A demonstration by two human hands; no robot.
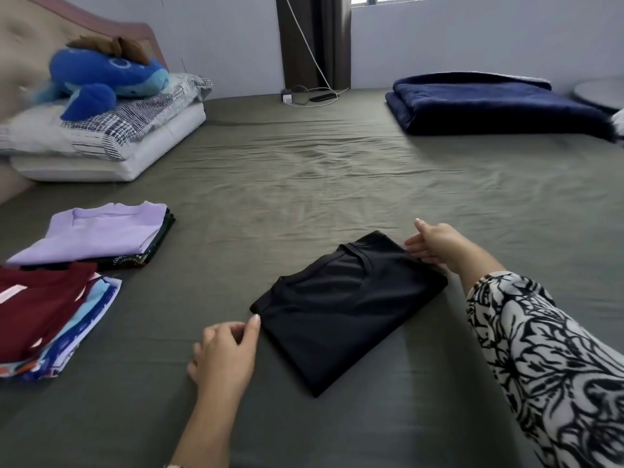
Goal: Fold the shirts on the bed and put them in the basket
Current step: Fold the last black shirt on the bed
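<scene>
A black shirt lies folded into a rectangle on the grey-green bed sheet, in the lower middle of the head view. My left hand sits at its near left corner, thumb tip touching the edge, fingers loosely curled. My right hand touches the shirt's far right edge with fingers nearly straight. To the left lie two piles of folded shirts: one topped by a lilac shirt, one topped by a maroon shirt. No basket is in view.
White and patterned pillows with a blue plush whale are stacked at the far left. A folded navy blanket lies far right. A charger and cable rest at the bed's far edge by the curtain.
</scene>
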